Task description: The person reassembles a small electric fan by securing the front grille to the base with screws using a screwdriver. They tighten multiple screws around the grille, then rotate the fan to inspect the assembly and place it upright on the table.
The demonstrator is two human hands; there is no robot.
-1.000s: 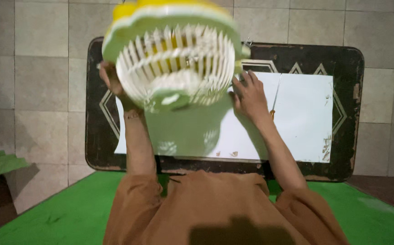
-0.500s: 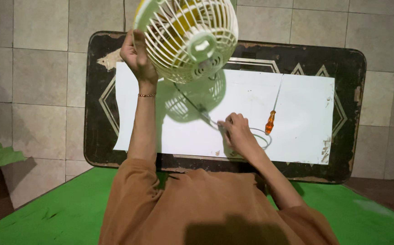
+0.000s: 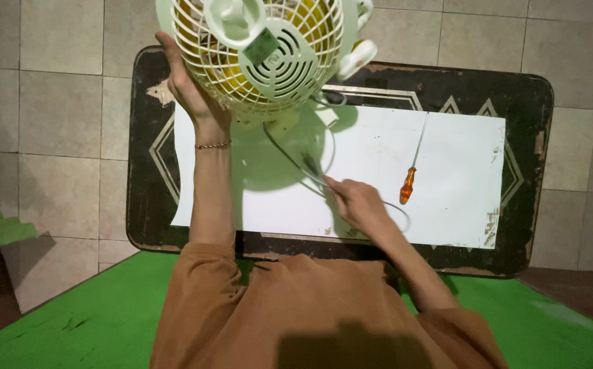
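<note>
My left hand [image 3: 190, 89] grips the rim of a small white fan [image 3: 262, 51] with yellow blades and holds it up above the table, its rear grille turned toward me. A thin power cord [image 3: 296, 160] runs down from the fan across the white sheet [image 3: 447, 205]. My right hand [image 3: 354, 201] rests on the sheet with its fingers pinched on that cord. A screwdriver [image 3: 409, 181] with an orange handle and long shaft lies on the sheet just right of my right hand.
The white sheet covers a low dark table [image 3: 522, 96] with a pale diamond pattern and worn edges. Beige floor tiles [image 3: 50, 102] surround it. A green mat [image 3: 105, 321] lies in front, under my knees.
The fan has been turned in my left hand, from front grille to rear grille facing me. My right hand moved from the fan's side down onto the sheet and took the cord.
</note>
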